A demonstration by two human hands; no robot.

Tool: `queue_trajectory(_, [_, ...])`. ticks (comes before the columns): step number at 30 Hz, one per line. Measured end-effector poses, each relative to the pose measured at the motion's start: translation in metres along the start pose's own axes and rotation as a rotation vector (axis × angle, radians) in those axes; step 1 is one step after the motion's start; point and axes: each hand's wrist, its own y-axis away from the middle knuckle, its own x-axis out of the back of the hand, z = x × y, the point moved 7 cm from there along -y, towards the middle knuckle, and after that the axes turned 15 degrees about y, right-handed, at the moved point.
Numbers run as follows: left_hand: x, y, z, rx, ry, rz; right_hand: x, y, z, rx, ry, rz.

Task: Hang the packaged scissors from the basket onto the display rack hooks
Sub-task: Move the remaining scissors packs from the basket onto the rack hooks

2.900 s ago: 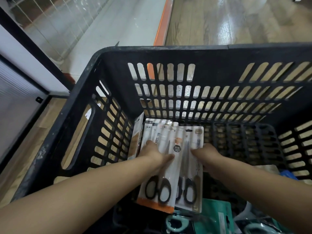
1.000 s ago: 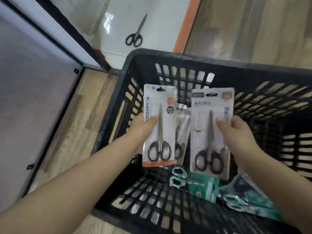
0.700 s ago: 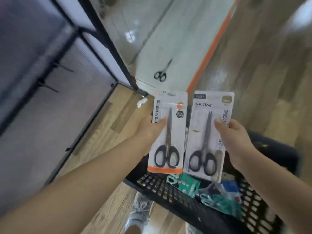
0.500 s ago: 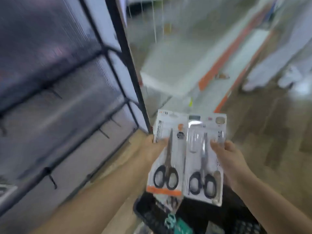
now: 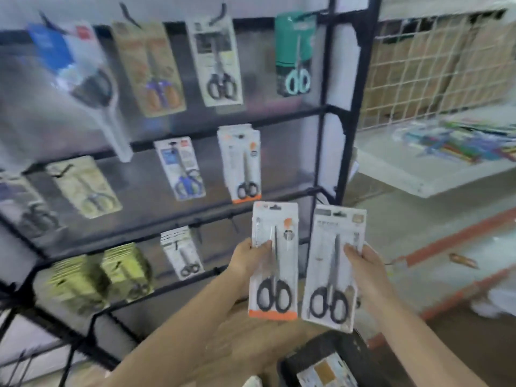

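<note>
- Orange pack [image 5: 273,261]: flat card with an orange strip along the bottom edge, clear blister over black-handled scissors, blades up. Held upright in front of the rack, not on any hook.
- White pack [image 5: 333,266]: longer, plain white card with a glossy blister, black loop handles at the bottom. Upright, just beside the orange pack on its right, also off the hooks.
- My left hand [image 5: 245,261]: arm raised from lower left, thumb laid across the front of the orange pack's left edge, other fingers hidden behind, pinching it.
- My right hand [image 5: 363,263]: arm raised from lower right, thumb on the front of the white pack's right edge, fingers behind the card, pinching it.
- Rack [image 5: 324,152]: black metal bars and thin hooks against a dull grey panel; carded scissors hang in rows, blurred. One hanging pack [image 5: 241,163] with an orange base sits just above the orange pack.
- Basket [image 5: 343,358]: black, perforated plastic, at the lower edge under my right forearm, with a carded item inside.
- Wire grid [image 5: 432,60]: white mesh, right of the rack, above a white shelf.
</note>
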Motion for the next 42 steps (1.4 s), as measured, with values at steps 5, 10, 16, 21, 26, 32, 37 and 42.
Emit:
queue_trajectory(5, [0.089,0.014,-0.035,0.081,0.136,0.229,-0.073,0.019,0.034,-0.134,0.000,-0.196])
queue_trajectory(10, [0.113,0.036,-0.024,0.086,0.271,0.312,-0.105,0.014,0.033,-0.131,0.037,-0.267])
queue_trajectory(16, [0.106,-0.001,0.014,0.038,0.282,0.284,-0.098,-0.021,-0.007,-0.062,0.102,-0.206])
queue_trajectory(21, [0.074,-0.040,0.065,-0.074,0.221,0.202,-0.087,-0.057,-0.056,0.009,0.107,-0.110])
queue_trajectory(26, [0.042,-0.072,0.107,-0.140,0.185,0.109,-0.080,-0.085,-0.102,0.097,0.094,-0.043])
queue_trajectory(32, [0.014,-0.099,0.143,-0.205,0.140,0.071,-0.072,-0.109,-0.123,0.107,0.045,0.012])
queue_trajectory(37, [0.006,-0.119,0.150,-0.201,0.076,0.083,-0.070,-0.121,-0.125,0.101,0.011,0.011])
queue_trajectory(42, [0.010,-0.139,0.141,-0.169,0.082,0.102,-0.077,-0.131,-0.125,0.078,0.015,-0.002])
